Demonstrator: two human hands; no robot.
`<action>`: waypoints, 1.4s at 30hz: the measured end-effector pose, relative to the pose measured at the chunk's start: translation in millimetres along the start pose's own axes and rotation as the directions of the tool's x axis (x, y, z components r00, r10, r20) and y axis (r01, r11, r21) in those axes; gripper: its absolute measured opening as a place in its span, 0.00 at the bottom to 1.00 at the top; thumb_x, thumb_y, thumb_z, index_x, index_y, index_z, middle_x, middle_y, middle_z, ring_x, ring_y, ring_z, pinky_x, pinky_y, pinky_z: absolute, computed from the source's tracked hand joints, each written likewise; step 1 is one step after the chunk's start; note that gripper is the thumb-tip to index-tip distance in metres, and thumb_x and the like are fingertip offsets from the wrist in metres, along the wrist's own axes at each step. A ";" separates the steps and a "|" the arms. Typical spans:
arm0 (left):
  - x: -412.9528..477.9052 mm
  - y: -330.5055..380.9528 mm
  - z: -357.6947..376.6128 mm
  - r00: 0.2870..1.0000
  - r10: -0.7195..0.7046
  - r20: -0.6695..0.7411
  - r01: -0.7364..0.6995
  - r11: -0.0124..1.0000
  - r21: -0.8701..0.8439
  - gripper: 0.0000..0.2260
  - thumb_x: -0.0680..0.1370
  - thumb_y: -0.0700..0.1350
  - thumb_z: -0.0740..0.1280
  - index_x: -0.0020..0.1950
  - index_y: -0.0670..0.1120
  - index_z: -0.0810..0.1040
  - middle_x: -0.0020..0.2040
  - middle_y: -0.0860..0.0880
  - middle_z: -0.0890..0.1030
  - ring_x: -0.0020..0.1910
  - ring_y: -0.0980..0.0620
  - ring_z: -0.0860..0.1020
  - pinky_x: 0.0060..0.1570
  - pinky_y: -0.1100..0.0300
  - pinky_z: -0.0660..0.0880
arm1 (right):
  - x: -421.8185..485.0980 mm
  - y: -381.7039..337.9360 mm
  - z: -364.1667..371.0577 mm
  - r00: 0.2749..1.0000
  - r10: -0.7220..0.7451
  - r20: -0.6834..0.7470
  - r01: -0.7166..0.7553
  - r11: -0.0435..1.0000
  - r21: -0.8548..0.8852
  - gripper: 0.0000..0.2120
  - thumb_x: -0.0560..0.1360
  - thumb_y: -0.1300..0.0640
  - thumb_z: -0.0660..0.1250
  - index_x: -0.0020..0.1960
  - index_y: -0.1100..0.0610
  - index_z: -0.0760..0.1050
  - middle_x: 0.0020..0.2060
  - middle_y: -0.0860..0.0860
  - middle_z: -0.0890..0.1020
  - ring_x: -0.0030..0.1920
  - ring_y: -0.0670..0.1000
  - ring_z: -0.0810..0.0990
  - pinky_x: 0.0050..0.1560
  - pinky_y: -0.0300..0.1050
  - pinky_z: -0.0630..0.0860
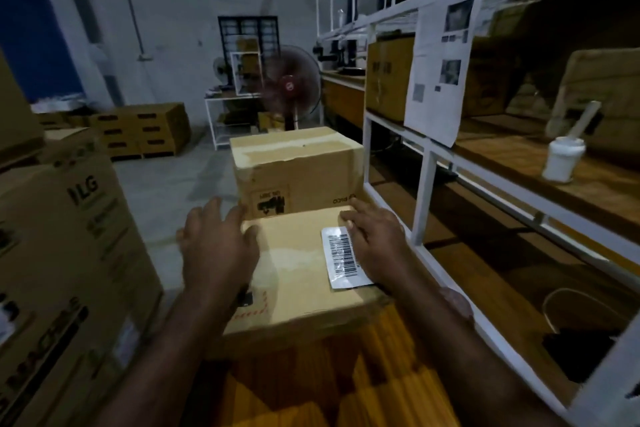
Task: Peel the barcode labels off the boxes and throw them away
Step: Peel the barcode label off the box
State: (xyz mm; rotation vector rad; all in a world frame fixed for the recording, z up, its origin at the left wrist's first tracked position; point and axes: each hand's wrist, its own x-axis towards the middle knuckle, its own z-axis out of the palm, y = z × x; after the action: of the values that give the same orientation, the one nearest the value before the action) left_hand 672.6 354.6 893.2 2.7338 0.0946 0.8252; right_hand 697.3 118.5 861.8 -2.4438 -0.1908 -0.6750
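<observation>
Ribbed orange surface (311, 388) carries near box (298, 274) at far edge; taller box (298, 163) just behind, base hidden; grey floor (166, 191) bears LG carton (69, 253) at left, low box stack (145, 130) and fan (291, 87) far back; white rack (426, 184) at right: jar (562, 159) on wood shelf, carton (389, 76) near left end.
</observation>
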 end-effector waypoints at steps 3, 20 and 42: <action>7.8 35.0 18.0 0.966 0.253 0.059 -0.230 0.938 -0.261 0.13 0.80 0.51 0.63 0.64 0.52 0.77 0.67 0.51 0.73 0.67 0.50 0.68 0.65 0.51 0.68 | 8.7 3.9 3.3 0.999 0.043 -0.010 -0.043 0.998 0.046 0.16 0.79 0.55 0.59 0.62 0.53 0.80 0.70 0.50 0.75 0.68 0.53 0.70 0.69 0.49 0.64; 105.7 74.7 91.6 0.855 0.217 0.471 -0.032 0.929 -0.370 0.07 0.70 0.52 0.76 0.32 0.58 0.83 0.39 0.61 0.80 0.51 0.51 0.77 0.59 0.41 0.73 | 66.5 18.9 25.7 0.995 -0.039 0.093 0.044 0.997 -0.060 0.13 0.76 0.57 0.63 0.56 0.54 0.82 0.56 0.50 0.81 0.58 0.52 0.75 0.58 0.51 0.75; 107.6 59.6 106.7 0.851 0.157 0.500 0.309 0.621 -0.721 0.07 0.75 0.41 0.73 0.47 0.52 0.79 0.45 0.48 0.83 0.45 0.49 0.82 0.43 0.48 0.80 | 93.1 16.0 33.5 0.981 -0.032 0.190 0.041 0.998 -0.043 0.07 0.80 0.56 0.63 0.53 0.52 0.79 0.51 0.48 0.80 0.54 0.49 0.75 0.54 0.49 0.74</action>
State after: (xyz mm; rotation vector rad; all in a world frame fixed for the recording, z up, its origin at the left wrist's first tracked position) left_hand 820.1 286.2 882.6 1.9562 -0.2176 -0.0028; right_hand 796.2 123.1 877.6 -2.5547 -0.2994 -0.4659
